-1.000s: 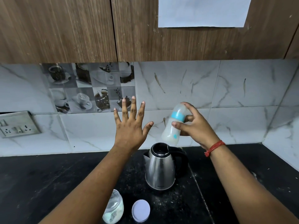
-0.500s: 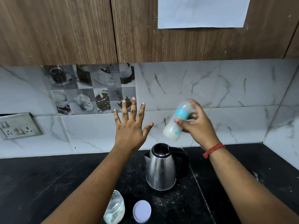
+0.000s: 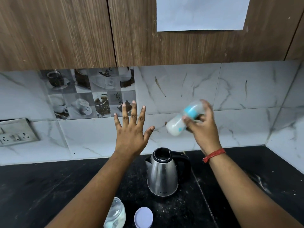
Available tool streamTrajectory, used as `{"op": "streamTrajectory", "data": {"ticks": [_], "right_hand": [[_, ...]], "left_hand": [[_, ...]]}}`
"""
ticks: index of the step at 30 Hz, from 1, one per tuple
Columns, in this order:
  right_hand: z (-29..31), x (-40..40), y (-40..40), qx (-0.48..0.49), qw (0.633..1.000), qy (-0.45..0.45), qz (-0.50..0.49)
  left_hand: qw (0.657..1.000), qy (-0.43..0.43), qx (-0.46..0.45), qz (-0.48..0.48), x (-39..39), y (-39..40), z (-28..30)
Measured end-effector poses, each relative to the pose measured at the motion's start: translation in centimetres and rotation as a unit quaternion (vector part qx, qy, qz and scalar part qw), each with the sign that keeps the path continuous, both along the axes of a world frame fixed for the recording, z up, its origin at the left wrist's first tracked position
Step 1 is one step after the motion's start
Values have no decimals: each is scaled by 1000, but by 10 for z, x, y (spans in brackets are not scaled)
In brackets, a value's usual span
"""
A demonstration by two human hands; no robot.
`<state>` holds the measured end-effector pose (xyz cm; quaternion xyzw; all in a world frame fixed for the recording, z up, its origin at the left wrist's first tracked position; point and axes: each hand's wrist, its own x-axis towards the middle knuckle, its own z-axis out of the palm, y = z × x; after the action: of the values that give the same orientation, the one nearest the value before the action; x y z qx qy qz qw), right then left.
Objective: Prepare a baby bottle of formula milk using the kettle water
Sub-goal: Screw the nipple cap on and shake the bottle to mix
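Observation:
My right hand grips a baby bottle with a blue collar, held in the air above the kettle and tilted almost sideways, its base pointing down-left; white milk shows inside and the bottle is motion-blurred. My left hand is raised to the left of the bottle, fingers spread, palm away from me, holding nothing. A steel kettle with a black handle stands on the black counter below both hands. An open glass jar of white powder stands near the front edge beside its round white lid.
A marble-tiled wall rises behind the counter, with a switch and socket plate at the left. Wooden cabinets hang overhead, with a sheet of paper stuck on one door. A side wall closes the right corner.
The bottle in my right hand has swung from nearly upright to tilted almost sideways and shifted a little right. My left hand has stayed raised and spread.

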<state>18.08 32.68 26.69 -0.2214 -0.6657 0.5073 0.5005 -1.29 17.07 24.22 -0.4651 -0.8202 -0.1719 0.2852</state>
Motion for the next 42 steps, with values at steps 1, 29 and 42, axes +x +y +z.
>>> {"op": "streamTrajectory", "data": {"ticks": [1,29,42], "right_hand": [[0,1,2,-15,999,34,-12],[7,-3,1,-24,998,59,24],[5,-7,-4,0,998,59,8]], "left_hand": [[1000,0,2,1,0,0,0],[1000,2,8,14,-2,-2,6],[1000,6,12,13,-4,-4,6]]}}
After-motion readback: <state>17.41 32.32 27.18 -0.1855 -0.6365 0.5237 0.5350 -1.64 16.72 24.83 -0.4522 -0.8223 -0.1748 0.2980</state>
